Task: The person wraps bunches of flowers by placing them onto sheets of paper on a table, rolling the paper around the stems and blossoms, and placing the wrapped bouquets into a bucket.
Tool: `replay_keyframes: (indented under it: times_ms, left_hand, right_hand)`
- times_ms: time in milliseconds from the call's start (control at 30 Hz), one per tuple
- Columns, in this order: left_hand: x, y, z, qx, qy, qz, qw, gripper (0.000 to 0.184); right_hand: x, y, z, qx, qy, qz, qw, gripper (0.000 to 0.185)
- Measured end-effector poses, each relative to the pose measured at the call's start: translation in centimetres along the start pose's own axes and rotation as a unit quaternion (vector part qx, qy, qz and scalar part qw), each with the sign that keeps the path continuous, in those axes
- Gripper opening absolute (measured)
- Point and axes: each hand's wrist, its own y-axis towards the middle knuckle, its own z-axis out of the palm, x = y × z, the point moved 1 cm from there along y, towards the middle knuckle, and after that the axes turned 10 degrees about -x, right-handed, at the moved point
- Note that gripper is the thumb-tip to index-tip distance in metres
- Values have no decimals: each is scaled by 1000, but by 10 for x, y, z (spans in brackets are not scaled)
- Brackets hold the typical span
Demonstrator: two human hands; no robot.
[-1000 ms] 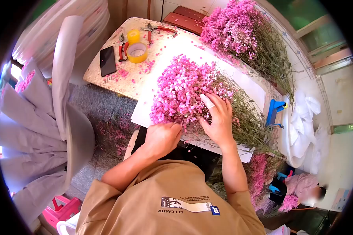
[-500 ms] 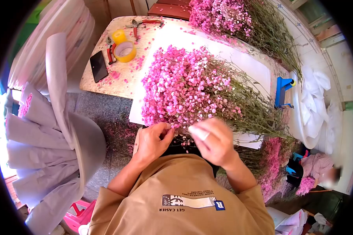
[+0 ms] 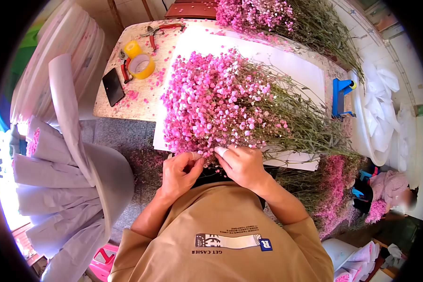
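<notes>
A large bunch of pink baby's breath (image 3: 211, 103) lies across a white sheet (image 3: 308, 77) on the table, its blossoms to the left and its green stems to the right. At the bunch's near edge, my left hand (image 3: 181, 174) is closed, thumb and forefinger pinching at small pink blossoms. Close beside it, my right hand (image 3: 243, 167) is also closed, its fingertips on blossoms of the same bunch. White tape wraps a finger on my right hand and a fingertip on my left. The exact sprig between the fingertips is too small to make out.
On the table (image 3: 145, 105) lie a phone (image 3: 113, 87), yellow tape rolls (image 3: 141, 66) and red-handled pruners (image 3: 162, 30). A blue tape dispenser (image 3: 341, 97) stands right. More baby's breath (image 3: 258, 16) lies behind. Wrapped bunches (image 3: 56, 171) fill a bucket (image 3: 115, 176). A person (image 3: 390, 190) sits far right.
My right hand has moved left and down from a blurred, raised position to the blossoms beside my left hand. The left hand stays at the bunch's edge. The whole view has shifted slightly.
</notes>
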Motion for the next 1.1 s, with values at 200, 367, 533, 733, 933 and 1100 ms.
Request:
replay_keyframes:
  times_ms: [200, 367, 533, 733, 933, 1100]
  left_hand:
    - [2, 8, 0, 4, 10, -66, 998, 11]
    - [6, 23, -3, 37, -19, -152, 988, 14]
    - [0, 15, -1, 39, -63, -161, 984, 13]
    - [-3, 10, -2, 48, -24, -100, 994, 11]
    - [-2, 9, 1, 36, -24, -85, 995, 11]
    - [-6, 12, 3, 35, -18, -56, 998, 13]
  right_hand:
    - [-1, 1, -8, 55, 23, -10, 998, 10]
    - [1, -7, -16, 270, 122, 19, 955, 27]
    - [5, 2, -7, 63, 52, 78, 994, 15]
    - [7, 10, 3, 7, -22, -23, 999, 19]
    - [1, 7, 9, 61, -13, -20, 998, 16]
    - [-1, 11, 6, 88, 12, -46, 995, 19]
